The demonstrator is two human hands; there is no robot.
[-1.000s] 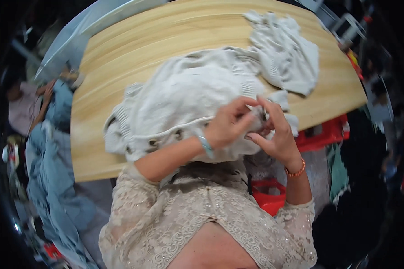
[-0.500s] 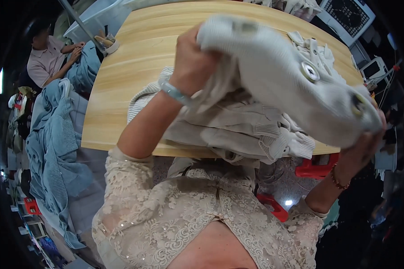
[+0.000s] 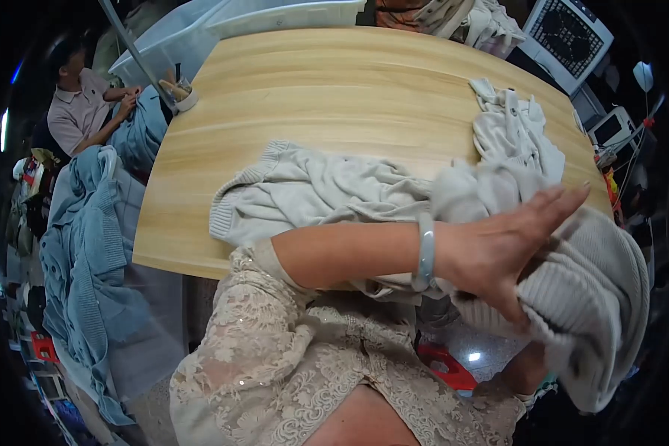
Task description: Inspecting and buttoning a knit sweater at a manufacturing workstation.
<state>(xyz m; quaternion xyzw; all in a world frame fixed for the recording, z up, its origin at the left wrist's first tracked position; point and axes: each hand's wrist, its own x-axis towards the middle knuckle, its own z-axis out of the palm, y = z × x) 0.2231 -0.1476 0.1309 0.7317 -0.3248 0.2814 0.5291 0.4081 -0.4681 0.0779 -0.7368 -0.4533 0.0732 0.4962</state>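
A bunched cream knit cardigan point(image 3: 595, 297) hangs past the table's right front corner, its ribbed edge curling toward me. My left hand point(image 3: 490, 253), with a pale bangle at the wrist, stretches across to it. Its fingers are spread, the thumb pointing down against the ribbed knit. Under the hanging cloth my right hand is hidden; only part of that forearm point(image 3: 526, 368) shows, and whether it grips the cloth cannot be seen. Beside my left forearm another cream knit garment point(image 3: 334, 186) lies crumpled on the wooden table point(image 3: 312, 82).
A smaller cream buttoned garment point(image 3: 516, 126) lies at the table's right. Clear plastic bins point(image 3: 282, 18) stand behind. At left, a seated person point(image 3: 82, 111) handles blue cloth, near a draped blue knit point(image 3: 89, 260). A red stool point(image 3: 446, 368) is below the table edge.
The cardigan, stretched up between both hands before, is now bunched at the lower right. My left hand has swung right and down and opened; my right hand has dropped behind the cloth.
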